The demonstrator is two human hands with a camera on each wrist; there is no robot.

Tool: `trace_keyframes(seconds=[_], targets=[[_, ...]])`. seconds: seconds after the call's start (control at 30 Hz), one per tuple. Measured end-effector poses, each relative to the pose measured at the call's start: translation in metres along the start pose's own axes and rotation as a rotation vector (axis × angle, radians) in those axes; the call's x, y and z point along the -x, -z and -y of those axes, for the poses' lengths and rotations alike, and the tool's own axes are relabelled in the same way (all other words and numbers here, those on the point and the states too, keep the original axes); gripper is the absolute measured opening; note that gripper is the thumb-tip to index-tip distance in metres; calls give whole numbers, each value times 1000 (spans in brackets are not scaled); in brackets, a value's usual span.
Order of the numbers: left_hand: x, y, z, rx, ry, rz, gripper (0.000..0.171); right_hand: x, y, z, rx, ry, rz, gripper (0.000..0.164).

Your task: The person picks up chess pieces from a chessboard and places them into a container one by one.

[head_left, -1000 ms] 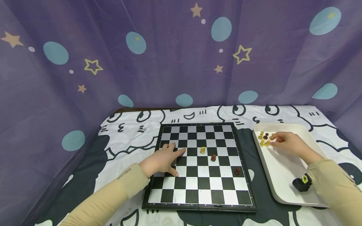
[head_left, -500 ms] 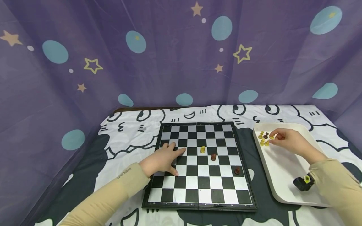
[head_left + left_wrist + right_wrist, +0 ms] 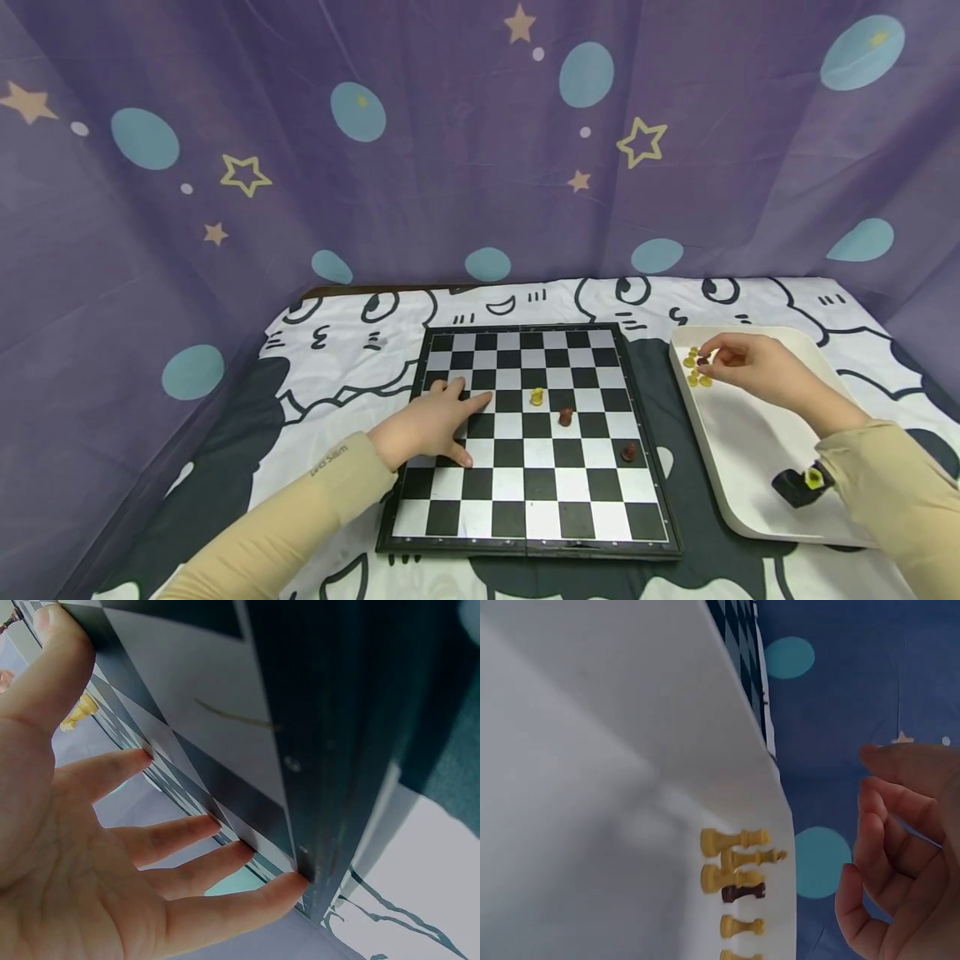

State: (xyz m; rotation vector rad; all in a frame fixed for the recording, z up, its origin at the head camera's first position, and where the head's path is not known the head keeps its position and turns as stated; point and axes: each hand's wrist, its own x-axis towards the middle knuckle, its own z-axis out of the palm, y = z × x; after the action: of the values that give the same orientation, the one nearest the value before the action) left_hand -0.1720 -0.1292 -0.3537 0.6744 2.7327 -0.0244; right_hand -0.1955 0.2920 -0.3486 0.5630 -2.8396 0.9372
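Note:
My left hand (image 3: 435, 421) rests with spread fingers on the left side of a black-and-white chessboard (image 3: 540, 483). In the left wrist view, the fingertips of that hand (image 3: 97, 862) meet the squares near the board's edge. A yellow chess piece (image 3: 536, 397) and two dark brown chess pieces (image 3: 566, 417) stand on the board. Over a white tray (image 3: 757, 492), my right hand (image 3: 768, 377) hovers with loosely bent fingers and a gap before the thumb, holding nothing. Below its fingertips are several yellow chess pieces (image 3: 742, 926) and a dark brown chess piece (image 3: 744, 892).
The tray stands right of the board, its raised rim (image 3: 708, 475) facing it. A small black device (image 3: 801, 487) sits by the right cuff. A cat-print cloth (image 3: 337, 350) covers the table, and a purple curtain (image 3: 450, 192) hangs behind.
My right hand has shifted left over the tray, its fingertips now at the dark brown chess piece among the yellow ones. The left hand and the pieces on the board stay put.

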Motion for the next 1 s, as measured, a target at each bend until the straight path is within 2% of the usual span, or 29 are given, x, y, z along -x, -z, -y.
trace_keyframes(seconds=[0.3,0.47,0.8,1.0], targets=[[2,2,-1,5,5,3,94,-1,-4,21,-51,59,20,11],[3,2,-2,9,3,5,94,0,-5,32,-44,49,59,14],[1,1,0,11,7,14,94,0,-16,54,-23,41,170,23],[0,1,0,10,11,17,94,0,-27,64,-61,68,278,24]])
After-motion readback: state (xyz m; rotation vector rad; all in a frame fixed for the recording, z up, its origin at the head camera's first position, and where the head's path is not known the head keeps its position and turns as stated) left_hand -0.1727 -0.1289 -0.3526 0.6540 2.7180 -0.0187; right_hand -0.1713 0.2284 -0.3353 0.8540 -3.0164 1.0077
